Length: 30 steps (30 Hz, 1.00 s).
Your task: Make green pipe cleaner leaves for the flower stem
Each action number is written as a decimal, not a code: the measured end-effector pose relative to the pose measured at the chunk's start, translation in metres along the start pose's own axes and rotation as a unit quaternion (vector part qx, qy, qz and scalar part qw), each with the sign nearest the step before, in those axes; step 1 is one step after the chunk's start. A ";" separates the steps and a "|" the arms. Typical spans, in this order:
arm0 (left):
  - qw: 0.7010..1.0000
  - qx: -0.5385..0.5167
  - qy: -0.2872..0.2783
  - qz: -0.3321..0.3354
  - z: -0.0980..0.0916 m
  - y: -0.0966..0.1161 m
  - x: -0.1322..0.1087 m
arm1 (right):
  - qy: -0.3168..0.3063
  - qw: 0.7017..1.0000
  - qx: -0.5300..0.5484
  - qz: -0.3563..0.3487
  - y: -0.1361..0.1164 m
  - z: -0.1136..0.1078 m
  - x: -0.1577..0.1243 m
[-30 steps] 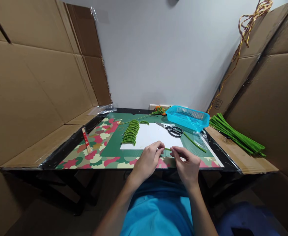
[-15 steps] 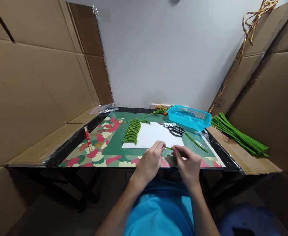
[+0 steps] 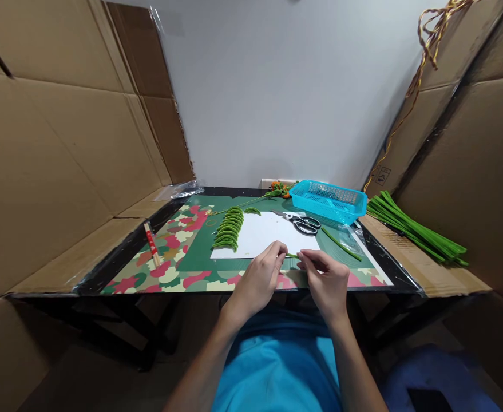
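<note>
My left hand (image 3: 260, 280) and my right hand (image 3: 326, 281) meet over the near edge of the table. Both pinch the ends of a short green pipe cleaner piece (image 3: 292, 255) held between them. Just beyond lies a white sheet of paper (image 3: 272, 234). On its left edge sits a row of several bent green pieces (image 3: 229, 229). Black-handled scissors (image 3: 301, 222) rest at the sheet's far right corner. A long green pipe cleaner (image 3: 341, 244) lies to the right of the sheet.
A blue plastic basket (image 3: 327, 200) stands at the back right. A bundle of long green pipe cleaners (image 3: 414, 230) lies on cardboard to the right. A red-wrapped chopstick pack (image 3: 151, 244) lies on the left of the camouflage mat (image 3: 169, 252). Cardboard walls enclose both sides.
Both hands stay pinched on the short green piece at the table's near edge. Only the camera view has shifted slightly.
</note>
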<state>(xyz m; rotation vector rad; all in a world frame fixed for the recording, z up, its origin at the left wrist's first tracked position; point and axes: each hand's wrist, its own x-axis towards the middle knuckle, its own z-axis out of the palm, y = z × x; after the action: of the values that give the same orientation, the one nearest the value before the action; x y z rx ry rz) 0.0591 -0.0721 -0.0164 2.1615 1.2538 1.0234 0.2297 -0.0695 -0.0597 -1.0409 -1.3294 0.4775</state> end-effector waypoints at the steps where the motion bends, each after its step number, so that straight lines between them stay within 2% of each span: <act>1: 1.000 -0.012 -0.003 -0.004 -0.001 0.000 0.000 | 0.000 1.000 0.006 0.005 0.000 0.000 0.000; 11: 0.991 -0.108 -0.068 -0.051 -0.011 0.001 0.000 | -0.006 0.997 0.057 0.044 -0.005 -0.001 0.003; 18: 0.998 -0.061 -0.018 -0.025 -0.006 0.002 0.002 | -0.003 0.997 0.065 0.044 -0.005 -0.004 0.002; 24: 0.997 -0.069 -0.021 -0.029 -0.007 0.003 0.003 | -0.029 0.997 0.062 0.040 -0.005 -0.005 0.001; 30: 0.994 -0.094 -0.023 -0.046 -0.008 0.001 0.004 | -0.017 0.997 0.064 0.043 -0.005 -0.005 0.002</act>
<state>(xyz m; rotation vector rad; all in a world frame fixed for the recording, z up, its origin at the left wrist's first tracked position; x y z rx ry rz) 0.0544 -0.0691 -0.0093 1.9561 1.1751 1.0042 0.2337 -0.0728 -0.0538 -0.9908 -1.2716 0.6395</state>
